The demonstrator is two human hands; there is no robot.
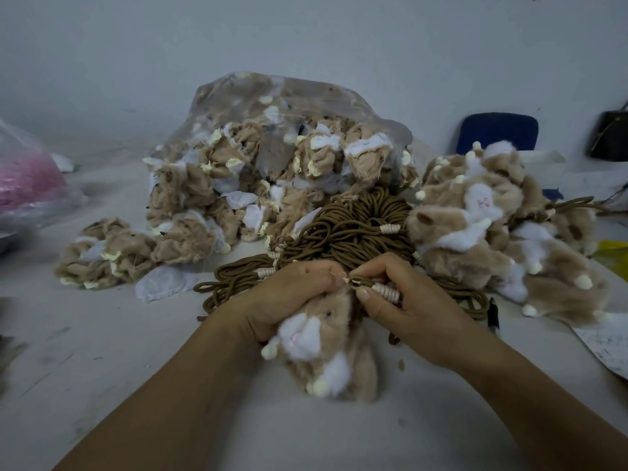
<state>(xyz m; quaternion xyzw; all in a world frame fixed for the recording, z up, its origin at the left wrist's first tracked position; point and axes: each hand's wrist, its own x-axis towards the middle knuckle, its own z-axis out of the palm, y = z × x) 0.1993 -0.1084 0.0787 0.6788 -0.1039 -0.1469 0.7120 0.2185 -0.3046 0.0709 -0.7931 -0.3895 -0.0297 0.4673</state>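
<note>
A tan and white plush toy skin [326, 348] hangs over the table's near middle, fur side out. My left hand [292, 294] grips its upper end. My right hand [404, 300] pinches a brown cord loop [363, 283] with a cream wrapped band [385, 292], held against the top of the plush. A thin pale thread shows between my thumbs. Behind my hands lies a heap of brown cords [343, 229] with similar cream bands.
A clear plastic bag [272, 158] of inside-out plush skins stands at the back centre, several spilled at left [105, 253]. Turned plush toys [503, 226] pile at right. A pink-filled bag [23, 185], a blue chair back [498, 130], a paper sheet [605, 345] lie around.
</note>
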